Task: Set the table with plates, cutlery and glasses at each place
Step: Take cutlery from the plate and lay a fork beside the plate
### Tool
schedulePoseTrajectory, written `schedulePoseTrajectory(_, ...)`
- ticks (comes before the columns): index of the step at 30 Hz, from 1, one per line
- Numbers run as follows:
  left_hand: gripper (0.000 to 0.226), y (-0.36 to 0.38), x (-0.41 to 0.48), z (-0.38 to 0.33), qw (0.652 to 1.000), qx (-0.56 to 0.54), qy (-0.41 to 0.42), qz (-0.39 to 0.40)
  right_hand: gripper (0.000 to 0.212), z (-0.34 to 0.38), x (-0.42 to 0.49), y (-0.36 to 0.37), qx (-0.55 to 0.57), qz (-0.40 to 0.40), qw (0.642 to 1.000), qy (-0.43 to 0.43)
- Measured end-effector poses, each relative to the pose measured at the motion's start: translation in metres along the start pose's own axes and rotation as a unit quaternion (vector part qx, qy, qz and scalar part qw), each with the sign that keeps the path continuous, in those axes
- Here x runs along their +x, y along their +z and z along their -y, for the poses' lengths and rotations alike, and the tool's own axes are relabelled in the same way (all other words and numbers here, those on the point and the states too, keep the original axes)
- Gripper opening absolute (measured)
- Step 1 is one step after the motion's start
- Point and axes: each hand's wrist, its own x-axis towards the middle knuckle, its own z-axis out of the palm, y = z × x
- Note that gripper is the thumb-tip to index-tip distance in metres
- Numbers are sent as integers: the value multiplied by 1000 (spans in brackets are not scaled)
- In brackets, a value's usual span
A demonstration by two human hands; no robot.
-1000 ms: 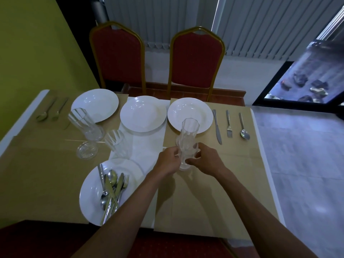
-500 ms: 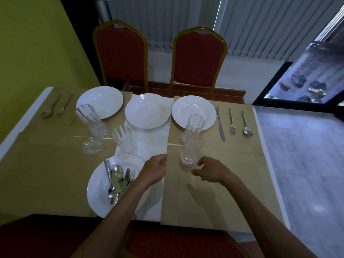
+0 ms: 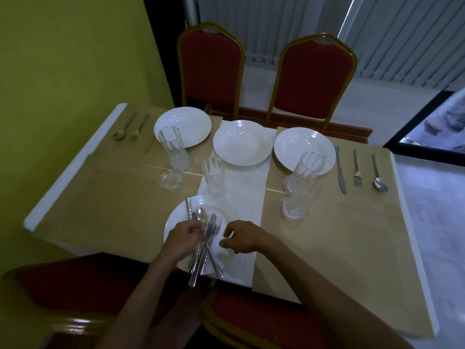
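On the tan table (image 3: 327, 238), the left hand (image 3: 183, 239) grips a cutlery bundle (image 3: 206, 250) on the near plate (image 3: 177, 215), the right hand (image 3: 242, 238) loosely curled and empty beside it; beyond stand glasses (image 3: 173, 149), three plates (image 3: 242, 143), red chairs (image 3: 312, 79), grey blinds (image 3: 276, 21).

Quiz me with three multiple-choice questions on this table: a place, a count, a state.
1. Where is the heap of cutlery? A on the near plate B on a chair C on the floor.
2. How many white plates? A two B four C six.
3. What is the left hand doing? A gripping cutlery B holding a glass C lying flat.
Answers: 1 A, it lies across that plate; 2 B, three far, one near; 3 A, fingers curl round the handles.
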Motion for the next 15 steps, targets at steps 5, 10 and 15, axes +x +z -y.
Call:
schedulePoseTrajectory(5,24,-11,-12,20,996,88,-5,-30,38,16,12,24,-13,12,1000,4)
schedulePoseTrajectory(10,23,3,-16,26,991,135,-1,18,31,13,29,50,-44,-54,996,53)
schedulePoseTrajectory(15,20,17,-14,25,986,166,3,30,8,16,34,65,-98,-66,990,73)
